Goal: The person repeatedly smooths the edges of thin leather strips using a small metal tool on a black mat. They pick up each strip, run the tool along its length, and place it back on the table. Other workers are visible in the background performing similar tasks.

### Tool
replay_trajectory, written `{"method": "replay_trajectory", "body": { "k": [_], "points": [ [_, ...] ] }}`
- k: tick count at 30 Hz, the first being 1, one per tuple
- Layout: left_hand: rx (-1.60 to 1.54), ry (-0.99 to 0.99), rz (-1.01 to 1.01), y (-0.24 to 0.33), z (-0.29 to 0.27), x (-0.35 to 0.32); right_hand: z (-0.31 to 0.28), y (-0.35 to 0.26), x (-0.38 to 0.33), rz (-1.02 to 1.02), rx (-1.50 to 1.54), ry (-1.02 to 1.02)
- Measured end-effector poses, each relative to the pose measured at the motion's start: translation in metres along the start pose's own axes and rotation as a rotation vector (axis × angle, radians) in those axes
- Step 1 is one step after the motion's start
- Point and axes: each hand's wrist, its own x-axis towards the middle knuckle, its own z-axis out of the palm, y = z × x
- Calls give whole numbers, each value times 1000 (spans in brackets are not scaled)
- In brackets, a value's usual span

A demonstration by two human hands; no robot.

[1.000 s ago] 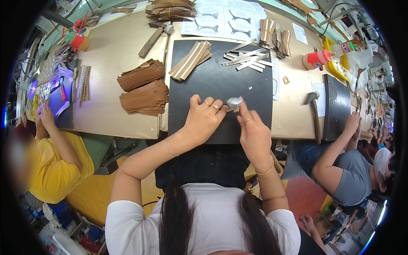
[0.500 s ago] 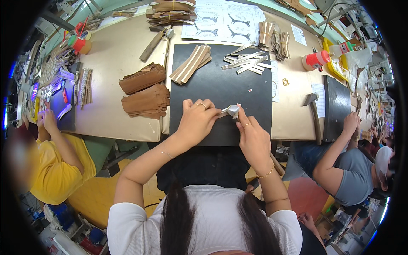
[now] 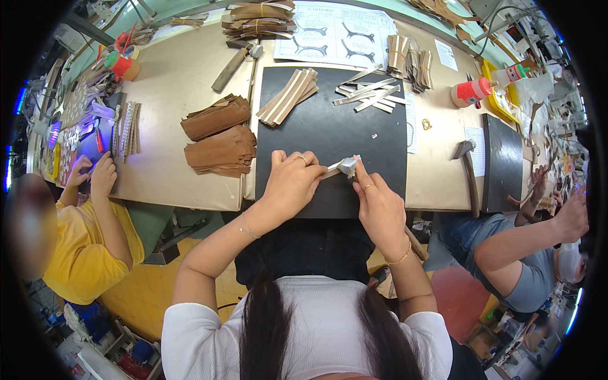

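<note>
My left hand [image 3: 292,187] pinches a narrow pale strip [image 3: 331,171] near the front of a black board [image 3: 304,142]. My right hand [image 3: 382,212] is closed around a hammer, its grey head [image 3: 347,166] over the strip's right end and its handle running back under my wrist. The index finger lies alongside the head. Farther up the board lie a fanned stack of tan-and-white strips [image 3: 288,98] and a loose pile of pale strips [image 3: 372,95]. Brown leather pieces [image 3: 220,152] are stacked left of the board.
Another hammer [image 3: 229,73] lies behind the brown stacks; one more [image 3: 467,174] rests at right. A red-labelled bottle [image 3: 470,92], strip bundles [image 3: 398,56] and a drawing sheet [image 3: 342,35] are farther back. A person in yellow [image 3: 92,253] sits left, one in grey-blue [image 3: 506,253] right.
My hands, the strip and the hammer look nearly unmoved; the view has shifted slightly. The co-worker on the right has raised an arm outward, and the left one's hands have moved over their table.
</note>
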Motion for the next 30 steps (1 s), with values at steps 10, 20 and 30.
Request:
{"method": "replay_trajectory", "body": {
  "k": [10,20,30],
  "points": [
    [39,25,44,-2,-2,-6,3,-6,-1,-12,48,-24],
    [181,29,116,2,-1,-13,9,-12,1,-30,106,22],
    [181,-22,142,-1,-4,-18,5,-14,2,-85,211,131]
  ]
}}
